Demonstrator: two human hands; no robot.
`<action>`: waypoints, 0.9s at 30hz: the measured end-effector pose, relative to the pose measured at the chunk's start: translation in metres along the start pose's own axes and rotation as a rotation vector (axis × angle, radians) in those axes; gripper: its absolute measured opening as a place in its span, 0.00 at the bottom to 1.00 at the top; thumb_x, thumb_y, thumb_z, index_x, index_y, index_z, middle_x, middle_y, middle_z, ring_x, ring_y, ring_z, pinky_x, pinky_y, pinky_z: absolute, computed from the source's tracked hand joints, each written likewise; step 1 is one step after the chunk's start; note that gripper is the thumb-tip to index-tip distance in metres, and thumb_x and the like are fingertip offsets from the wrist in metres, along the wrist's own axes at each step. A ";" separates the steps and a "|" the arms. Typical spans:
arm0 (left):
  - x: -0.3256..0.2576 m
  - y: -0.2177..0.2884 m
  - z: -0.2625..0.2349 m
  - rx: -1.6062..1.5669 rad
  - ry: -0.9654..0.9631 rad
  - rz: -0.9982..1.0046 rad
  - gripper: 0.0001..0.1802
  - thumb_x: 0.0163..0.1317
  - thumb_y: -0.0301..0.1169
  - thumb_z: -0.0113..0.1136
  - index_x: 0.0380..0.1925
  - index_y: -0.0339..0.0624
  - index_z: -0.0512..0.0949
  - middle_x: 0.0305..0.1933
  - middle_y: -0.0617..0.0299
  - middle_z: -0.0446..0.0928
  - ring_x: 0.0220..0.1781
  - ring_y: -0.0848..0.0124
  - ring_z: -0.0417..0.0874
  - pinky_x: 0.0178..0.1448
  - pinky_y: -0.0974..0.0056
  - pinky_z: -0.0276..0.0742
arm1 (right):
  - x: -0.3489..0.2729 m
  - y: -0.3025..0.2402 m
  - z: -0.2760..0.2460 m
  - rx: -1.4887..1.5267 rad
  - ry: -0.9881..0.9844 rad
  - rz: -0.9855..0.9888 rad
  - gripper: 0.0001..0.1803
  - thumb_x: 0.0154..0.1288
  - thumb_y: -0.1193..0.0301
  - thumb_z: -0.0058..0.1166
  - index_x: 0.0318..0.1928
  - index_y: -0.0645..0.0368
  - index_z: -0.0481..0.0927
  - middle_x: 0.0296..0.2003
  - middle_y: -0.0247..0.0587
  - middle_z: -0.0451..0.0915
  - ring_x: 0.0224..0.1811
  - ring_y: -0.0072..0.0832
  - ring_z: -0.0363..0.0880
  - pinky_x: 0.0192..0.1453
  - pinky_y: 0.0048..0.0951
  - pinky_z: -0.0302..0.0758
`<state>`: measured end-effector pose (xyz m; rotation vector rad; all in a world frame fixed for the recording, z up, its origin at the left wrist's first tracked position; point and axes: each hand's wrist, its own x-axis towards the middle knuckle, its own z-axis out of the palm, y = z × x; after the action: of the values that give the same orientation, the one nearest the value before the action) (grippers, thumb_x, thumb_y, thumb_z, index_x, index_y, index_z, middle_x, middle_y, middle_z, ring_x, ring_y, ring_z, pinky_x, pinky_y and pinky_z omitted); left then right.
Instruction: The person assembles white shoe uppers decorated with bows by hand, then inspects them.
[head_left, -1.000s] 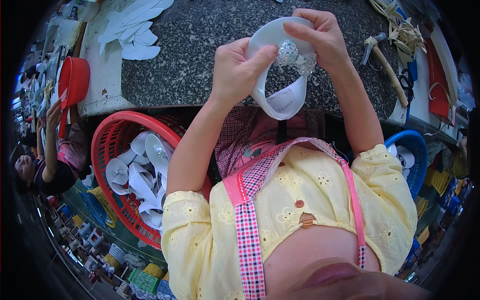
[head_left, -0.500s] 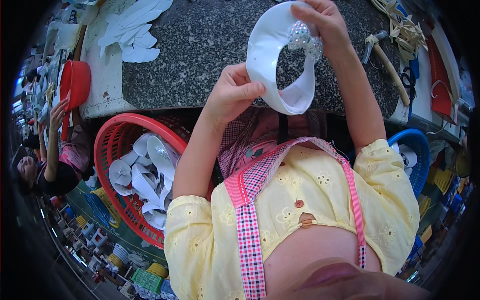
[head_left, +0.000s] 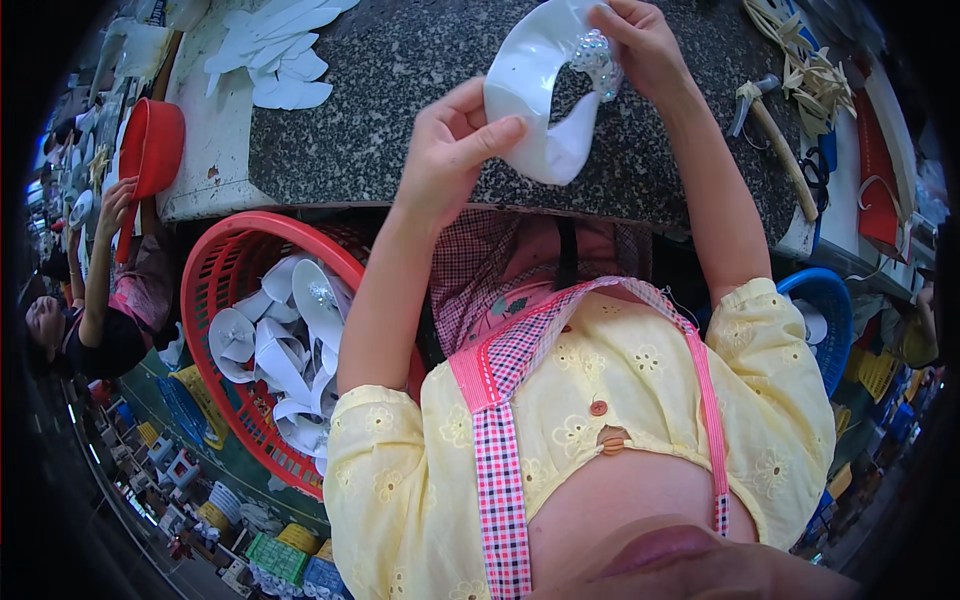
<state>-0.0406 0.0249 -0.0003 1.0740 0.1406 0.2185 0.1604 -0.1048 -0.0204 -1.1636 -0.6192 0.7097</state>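
A glossy white shoe upper [head_left: 515, 85], with a cluster of sparkling stones [head_left: 596, 62] on one side, is held up over the speckled dark stone slab [head_left: 390, 100]. My left hand [head_left: 450, 145] is closed on its left edge, thumb pointing right along the near side. My right hand [head_left: 648, 48] pinches the far right edge by the stones. A red plastic basket [head_left: 196, 275] at my left holds several similar white uppers [head_left: 280, 358].
White flat cut pieces [head_left: 285, 50] lie at the slab's far left. A hammer [head_left: 785, 145] and dark-handled scissors [head_left: 815, 182] lie at right, by beige strips [head_left: 815, 85]. A blue basket [head_left: 838, 320] stands at my right. A co-worker's hand [head_left: 115, 205] is beside a red container [head_left: 155, 150].
Both hands have shifted slightly left and farther from me with the upper. It is tilted more, so its opening looks narrower.
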 end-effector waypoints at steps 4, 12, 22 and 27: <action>0.018 0.042 0.003 0.403 -0.119 0.084 0.17 0.48 0.27 0.67 0.38 0.32 0.77 0.32 0.60 0.79 0.32 0.77 0.79 0.38 0.72 0.74 | -0.011 -0.021 -0.015 -0.063 -0.117 -0.185 0.08 0.55 0.71 0.59 0.28 0.64 0.79 0.23 0.32 0.78 0.21 0.16 0.70 0.25 0.17 0.63; 0.043 0.027 -0.034 0.037 -0.288 -0.162 0.21 0.52 0.30 0.63 0.46 0.33 0.73 0.39 0.61 0.77 0.41 0.75 0.77 0.48 0.69 0.72 | -0.016 -0.010 -0.028 0.064 -0.024 0.119 0.07 0.57 0.72 0.55 0.28 0.64 0.79 0.21 0.37 0.78 0.21 0.21 0.75 0.27 0.21 0.71; 0.059 0.000 -0.001 -0.563 0.055 0.085 0.18 0.63 0.34 0.50 0.50 0.36 0.66 0.47 0.57 0.74 0.51 0.66 0.76 0.58 0.57 0.72 | -0.016 0.005 0.009 -0.363 0.321 -0.355 0.28 0.60 0.49 0.50 0.47 0.62 0.72 0.41 0.37 0.73 0.42 0.27 0.71 0.46 0.25 0.67; 0.056 0.000 0.021 -0.475 0.235 0.122 0.23 0.61 0.38 0.54 0.50 0.36 0.66 0.50 0.55 0.71 0.54 0.65 0.72 0.60 0.56 0.69 | -0.019 -0.020 0.032 -0.977 0.134 -0.990 0.14 0.53 0.65 0.62 0.35 0.62 0.79 0.27 0.32 0.78 0.29 0.16 0.74 0.33 0.19 0.70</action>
<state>0.0177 0.0210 0.0091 0.5823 0.2212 0.4641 0.1277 -0.1048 0.0060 -1.5229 -1.3530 -0.5979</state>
